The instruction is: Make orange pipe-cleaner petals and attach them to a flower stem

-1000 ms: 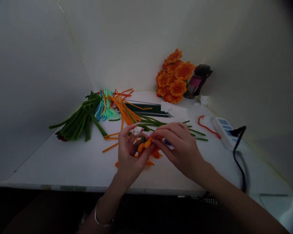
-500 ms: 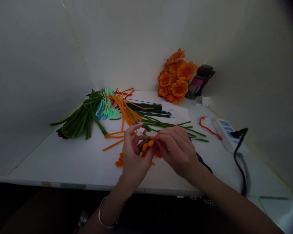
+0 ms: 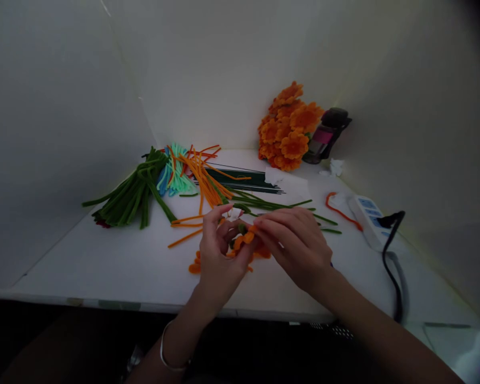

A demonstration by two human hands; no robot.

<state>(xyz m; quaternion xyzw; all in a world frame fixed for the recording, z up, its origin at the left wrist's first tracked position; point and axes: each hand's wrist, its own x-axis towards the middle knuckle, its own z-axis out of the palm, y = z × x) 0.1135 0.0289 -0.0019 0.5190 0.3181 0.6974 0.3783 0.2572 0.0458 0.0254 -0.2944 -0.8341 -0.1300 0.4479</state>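
Between my two hands, above the front of the white table, is a small orange pipe-cleaner flower [image 3: 245, 237] with a green bit at its centre. My left hand [image 3: 221, 261] pinches it from the left, its thumb below the petals and its fingers curled behind. The fingertips of my right hand [image 3: 296, 245] are closed on the flower's right edge. A scrap of white paper [image 3: 235, 213] shows by my left fingers. Loose orange pieces [image 3: 196, 263] lie on the table under my hands, partly hidden by them.
Green pipe cleaners [image 3: 132, 186] are bundled at the left, beside mint ones [image 3: 180, 170] and orange ones [image 3: 204, 178]. Dark thin stems [image 3: 240, 178] lie behind. Finished orange flowers [image 3: 290, 128] stand at the back next to a dark bottle [image 3: 328, 133]. A power strip [image 3: 370, 218] with a black cable sits right.
My right hand has rolled slightly and shifted a little to the right, covering the dark blue item beneath it. The flower has turned a little; my left hand has barely moved.
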